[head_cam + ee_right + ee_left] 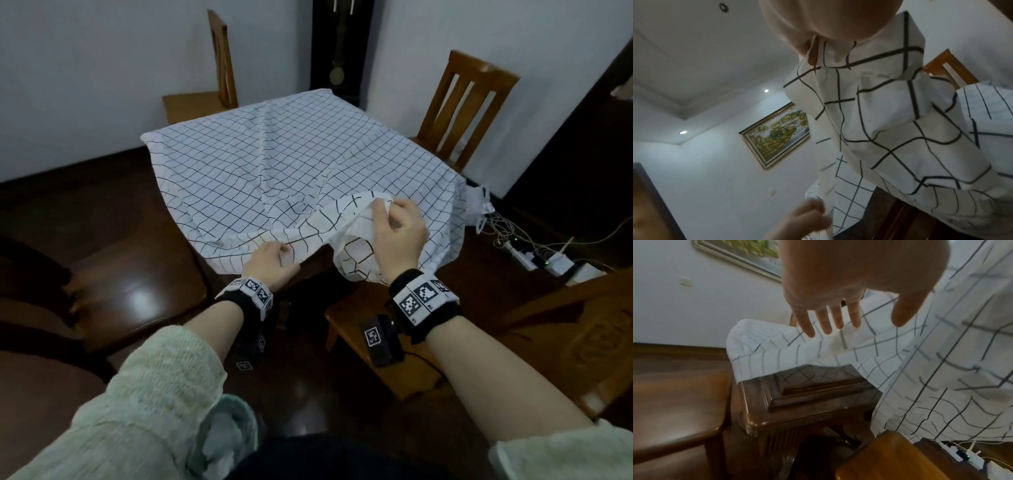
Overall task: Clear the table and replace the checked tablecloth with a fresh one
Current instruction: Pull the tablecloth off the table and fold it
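Dim dining room, wooden surface [797, 418] part bared at near corner; both hands, left [274, 263] and right [397, 233], clamp checked tablecloth [274, 164], which stretches away from them

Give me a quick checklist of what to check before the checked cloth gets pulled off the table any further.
1. Right hand has a firm hold on the checked tablecloth: ok, it pinches a raised bunch of cloth.
2. Left hand has hold of the near edge: cannot tell; in the head view it looks closed on the hem, in the left wrist view the fingers are straight.
3. Nothing left standing on the cloth: ok, none visible.
4. Near table corner uncovered: ok, bare wood shows.
5. Chair at the far right clear of the cloth: cannot tell.
6. Power strip and cables on the floor clear of the hanging cloth: cannot tell.
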The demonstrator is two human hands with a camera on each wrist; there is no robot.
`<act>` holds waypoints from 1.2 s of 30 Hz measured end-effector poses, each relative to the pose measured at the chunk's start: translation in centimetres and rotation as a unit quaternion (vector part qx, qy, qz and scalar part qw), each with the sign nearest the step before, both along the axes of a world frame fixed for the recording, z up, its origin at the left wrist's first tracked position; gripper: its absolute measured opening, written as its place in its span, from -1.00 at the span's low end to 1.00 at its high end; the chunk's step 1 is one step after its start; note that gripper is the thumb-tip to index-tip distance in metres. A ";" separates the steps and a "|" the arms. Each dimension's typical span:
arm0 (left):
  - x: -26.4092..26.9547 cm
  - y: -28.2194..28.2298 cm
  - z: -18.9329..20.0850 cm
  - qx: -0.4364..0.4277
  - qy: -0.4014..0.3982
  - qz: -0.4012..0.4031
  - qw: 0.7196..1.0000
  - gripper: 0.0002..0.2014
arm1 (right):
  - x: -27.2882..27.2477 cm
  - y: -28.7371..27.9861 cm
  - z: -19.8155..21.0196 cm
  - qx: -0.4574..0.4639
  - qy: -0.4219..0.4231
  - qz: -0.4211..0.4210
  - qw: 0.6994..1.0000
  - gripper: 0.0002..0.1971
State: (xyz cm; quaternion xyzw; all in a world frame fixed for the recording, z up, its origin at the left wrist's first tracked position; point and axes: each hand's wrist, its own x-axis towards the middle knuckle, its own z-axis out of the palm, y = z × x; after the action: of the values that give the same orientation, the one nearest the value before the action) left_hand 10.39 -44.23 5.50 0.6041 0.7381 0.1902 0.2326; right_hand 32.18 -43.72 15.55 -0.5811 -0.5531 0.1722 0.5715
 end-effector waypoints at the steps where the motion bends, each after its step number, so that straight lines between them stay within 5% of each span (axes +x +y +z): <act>1: 0.6 0.0 -0.6 -0.022 -0.004 0.000 1.000 -0.37 | 0.6 0.6 0.2 0.007 0.006 -0.004 1.000 -0.53; 9: 3.2 2.6 -1.3 -0.054 0.128 0.099 0.985 -0.20 | 5.1 3.7 -0.3 0.021 0.019 -0.017 0.999 -0.57; 14: 3.8 5.9 -1.0 -0.014 0.129 0.157 0.979 -0.73 | 8.4 4.9 -0.9 -0.006 -0.022 -0.036 0.999 -0.57; 20: 6.8 6.2 0.7 0.003 0.059 0.097 0.993 -0.67 | 9.6 5.0 -1.5 -0.203 -0.236 -0.008 0.950 -0.71; 27: 10.5 6.1 6.9 0.066 0.071 -0.005 0.995 -0.80 | 6.2 2.8 -3.0 -0.053 -0.446 0.139 0.882 -0.67; 31: 11.3 4.8 9.3 0.071 0.134 -0.148 0.977 -0.82 | 3.8 2.2 -2.0 -0.091 -0.526 0.197 0.822 -0.67; 36: 9.5 1.7 9.1 0.173 0.145 -0.157 0.961 -0.80 | 1.9 2.3 -2.4 -0.034 -0.456 0.139 0.878 -0.81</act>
State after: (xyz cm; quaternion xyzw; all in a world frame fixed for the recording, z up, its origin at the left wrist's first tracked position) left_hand 19.92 -42.52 14.60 0.7644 0.6156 0.1869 0.0420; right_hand 34.06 -41.42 13.18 -0.5313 -0.8217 -0.0156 0.2056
